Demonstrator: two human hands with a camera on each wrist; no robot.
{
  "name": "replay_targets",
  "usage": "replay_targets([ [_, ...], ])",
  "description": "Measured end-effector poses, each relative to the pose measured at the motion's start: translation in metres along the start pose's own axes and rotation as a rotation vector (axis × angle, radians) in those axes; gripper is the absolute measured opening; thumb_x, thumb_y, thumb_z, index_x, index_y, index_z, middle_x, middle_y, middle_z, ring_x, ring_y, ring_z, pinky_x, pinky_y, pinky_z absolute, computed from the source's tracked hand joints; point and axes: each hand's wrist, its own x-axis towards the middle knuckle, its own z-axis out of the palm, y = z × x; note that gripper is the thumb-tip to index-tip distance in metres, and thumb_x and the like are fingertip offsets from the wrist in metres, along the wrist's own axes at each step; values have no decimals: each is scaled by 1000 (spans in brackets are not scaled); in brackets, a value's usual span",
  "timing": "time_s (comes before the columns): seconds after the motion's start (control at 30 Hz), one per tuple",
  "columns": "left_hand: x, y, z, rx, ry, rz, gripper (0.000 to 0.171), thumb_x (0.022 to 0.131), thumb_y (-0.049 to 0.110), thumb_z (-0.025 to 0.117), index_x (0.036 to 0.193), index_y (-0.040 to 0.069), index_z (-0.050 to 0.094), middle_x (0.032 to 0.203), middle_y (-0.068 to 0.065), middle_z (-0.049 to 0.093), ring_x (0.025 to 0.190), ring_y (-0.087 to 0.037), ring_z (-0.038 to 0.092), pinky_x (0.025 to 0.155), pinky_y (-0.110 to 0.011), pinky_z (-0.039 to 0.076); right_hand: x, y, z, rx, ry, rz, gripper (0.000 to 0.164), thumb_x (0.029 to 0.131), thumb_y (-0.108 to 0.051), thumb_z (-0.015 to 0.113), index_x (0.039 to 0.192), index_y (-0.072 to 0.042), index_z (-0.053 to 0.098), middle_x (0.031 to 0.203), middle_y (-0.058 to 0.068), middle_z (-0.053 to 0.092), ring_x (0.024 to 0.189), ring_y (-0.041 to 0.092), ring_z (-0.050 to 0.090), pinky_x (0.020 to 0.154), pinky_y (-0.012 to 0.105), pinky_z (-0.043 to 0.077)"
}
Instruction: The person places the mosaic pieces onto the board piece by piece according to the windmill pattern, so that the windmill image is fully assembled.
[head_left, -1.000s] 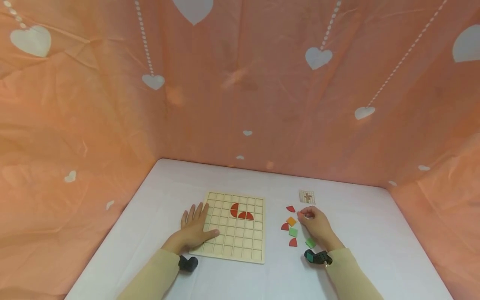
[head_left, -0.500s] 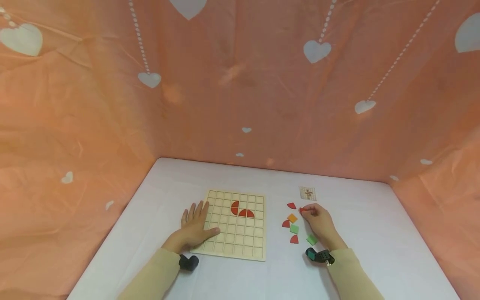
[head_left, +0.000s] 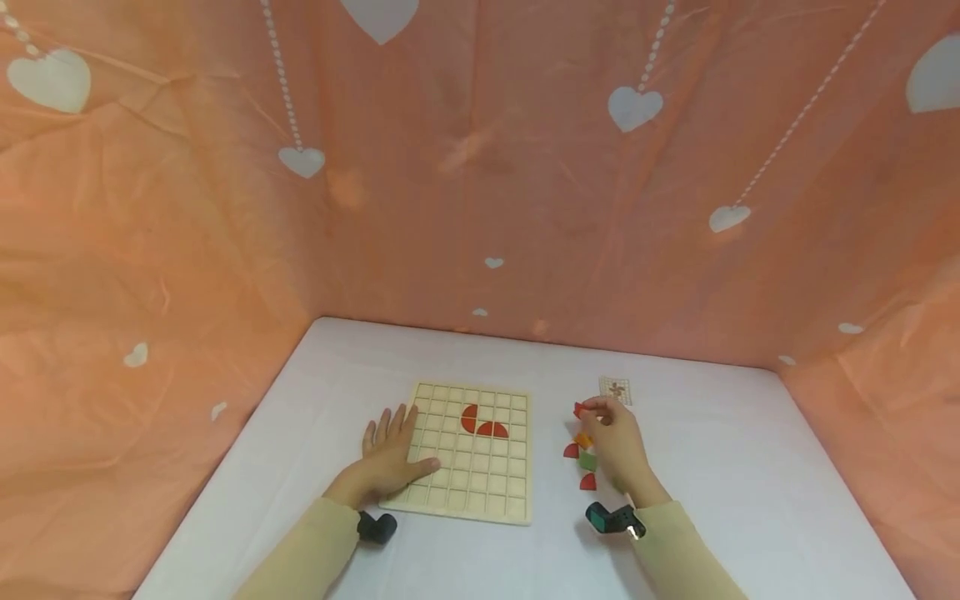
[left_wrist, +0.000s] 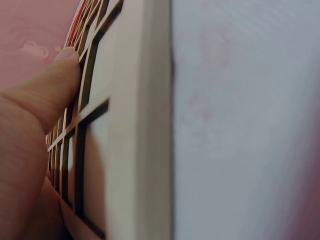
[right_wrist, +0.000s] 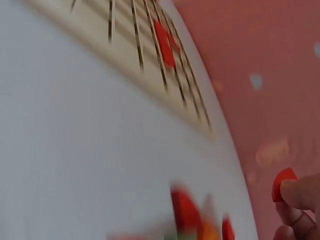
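Observation:
My left hand (head_left: 390,462) rests with fingers spread on the left edge of a pale wooden grid board (head_left: 472,497). The left wrist view shows its thumb (left_wrist: 55,82) lying over the grid's ridges. Two red shapes (head_left: 470,419) made of quarter-circle pieces sit in the board's upper cells. To the right of the board, my right hand (head_left: 617,437) pinches a red quarter-circle piece (right_wrist: 284,184) between thumb and fingers. Below that hand lie an orange square (head_left: 583,440), a green square (head_left: 588,461) and red quarter-circles (head_left: 588,482). The hand hides part of this group.
A small pattern card (head_left: 616,389) with a pinwheel drawing lies behind my right hand, partly covered by it. The white tabletop (head_left: 300,417) is bounded by an orange-pink cloth (head_left: 420,208) with hearts at the back and sides.
My right hand, holding the red quarter-circle, has moved a little left and up, over the loose pieces. A green square near its wrist is now hidden. The left hand stays put.

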Motion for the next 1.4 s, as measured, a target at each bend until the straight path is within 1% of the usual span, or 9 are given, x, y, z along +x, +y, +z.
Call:
replay_targets([
  [0.1, -1, -3, 1, -1, -2, -10, 105, 86, 54, 65, 155, 4, 3, 160, -21, -5, 143, -39, -15, 110, -55, -15, -2, -13, 24, 9, -3, -59, 14, 96, -17, 61, 107, -9, 63, 93, 9, 62, 75, 21, 55, 57, 28, 49],
  [0.2, -3, -6, 5, 6, -4, -13, 105, 86, 55, 64, 155, 4, 3, 160, -21, -5, 144, -39, -14, 110, -55, -14, -5, -21, 47, -14, -26, -116, 9, 93, -14, 64, 101, -10, 65, 88, 4, 62, 73, 17, 54, 59, 29, 48],
  [0.3, -4, -7, 8, 4, -6, -8, 105, 86, 56, 64, 155, 4, 3, 160, -21, -4, 144, -39, -13, 110, -55, -14, -11, -25, 67, -33, -80, -121, 7, 93, -14, 64, 100, -14, 65, 88, 0, 61, 78, 17, 52, 67, 30, 45],
  [0.47, -5, -4, 9, -13, -4, -1, 104, 87, 54, 65, 155, 4, 5, 160, -20, -3, 144, -39, -13, 111, -55, -13, -19, -28, 92, -42, -169, -163, 7, 95, -14, 62, 102, -13, 64, 88, 0, 59, 80, 17, 52, 68, 30, 46],
  [0.53, -5, -3, 9, -14, -4, -3, 104, 87, 54, 65, 155, 4, 4, 160, -20, -3, 144, -39, -13, 111, -55, -13, -20, -32, 100, -57, -179, -206, 7, 94, -12, 62, 101, -11, 64, 86, -1, 58, 78, 16, 51, 67, 30, 45],
  [0.67, -4, -3, 7, -8, -6, 1, 104, 87, 54, 64, 155, 5, 4, 160, -19, -3, 144, -38, -14, 111, -55, -13, -21, -41, 117, -87, -184, -247, 7, 93, -10, 63, 100, -10, 64, 84, -2, 58, 75, 15, 51, 66, 29, 44],
  [0.87, 0, -1, 3, 9, -5, 34, 104, 87, 57, 62, 155, 5, 2, 160, -19, -4, 144, -37, -15, 111, -53, -14, -24, -54, 137, -104, -178, -264, 8, 92, -8, 63, 99, -11, 64, 83, -3, 59, 72, 12, 51, 63, 27, 45],
  [0.97, 2, -1, 1, 15, -11, 34, 105, 87, 58, 62, 155, 5, 2, 160, -19, -4, 144, -38, -14, 111, -54, -14, -25, -59, 144, -110, -177, -271, 6, 92, -9, 64, 98, -11, 64, 81, -4, 57, 72, 13, 50, 63, 27, 44],
  [1.4, -2, -2, -1, 13, -8, 22, 105, 87, 56, 63, 155, 3, 3, 160, -19, -4, 144, -38, -14, 111, -54, -14, -27, -62, 165, -190, -160, -309, 5, 91, -15, 68, 94, -13, 65, 73, -8, 54, 64, 9, 49, 57, 25, 42],
])
